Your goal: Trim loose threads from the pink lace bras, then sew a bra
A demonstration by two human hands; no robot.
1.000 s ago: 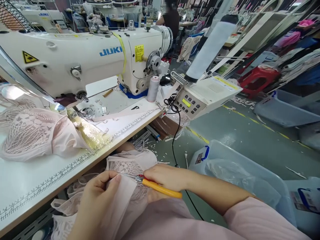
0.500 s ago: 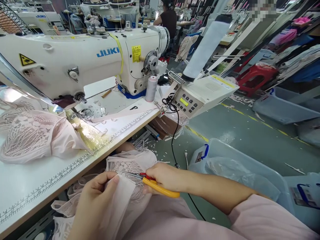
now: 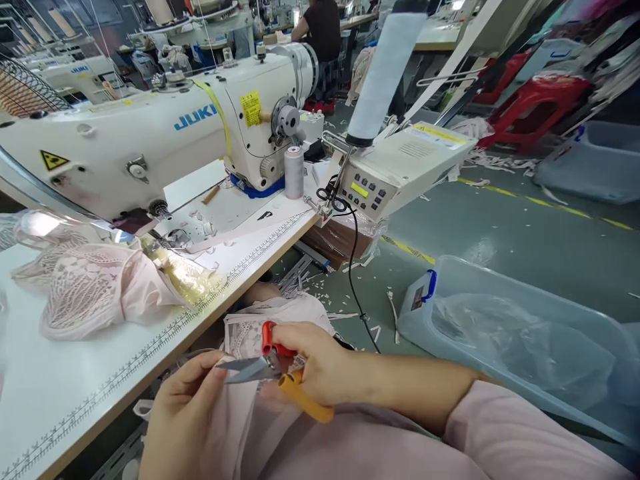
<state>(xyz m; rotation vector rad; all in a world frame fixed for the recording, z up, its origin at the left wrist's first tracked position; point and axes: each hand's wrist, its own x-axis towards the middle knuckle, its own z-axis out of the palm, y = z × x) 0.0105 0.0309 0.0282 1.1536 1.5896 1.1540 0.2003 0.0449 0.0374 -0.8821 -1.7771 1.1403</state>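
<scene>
Two hands are busy low down below the table [image 3: 45, 407] edge, over the lap. The right hand [image 3: 323, 363] is wrapped around a pair of snips [image 3: 273, 365]. The left hand [image 3: 180, 420] is pinched shut on the plain pink edge of the lace piece [image 3: 243, 335], thumb against fingers. That piece sits in the lap right under both hands, just below the table edge.

What's changed over the last second: the snips have rolled in the grip. Before, they lay nearly flat with the yellow handle trailing off to the right and only a sliver of red showing. Now the red handle sticks up, the yellow one points down and the two are spread, so I'd say the blades have sprung open. The tips are right at the left fingertips, on the pinched edge. The left hand's pinch looks the same as before.

The view has swung too. The machine [image 3: 150, 133], the spool [image 3: 294, 172] and the control box [image 3: 400, 167] all sit further left than they did, and the clear bin [image 3: 500, 320] on the floor shows more. The other lace heap [image 3: 90, 293] on the table hasn't budged. Someone else sits working far back [image 3: 320, 27], well away from these hands.
</scene>
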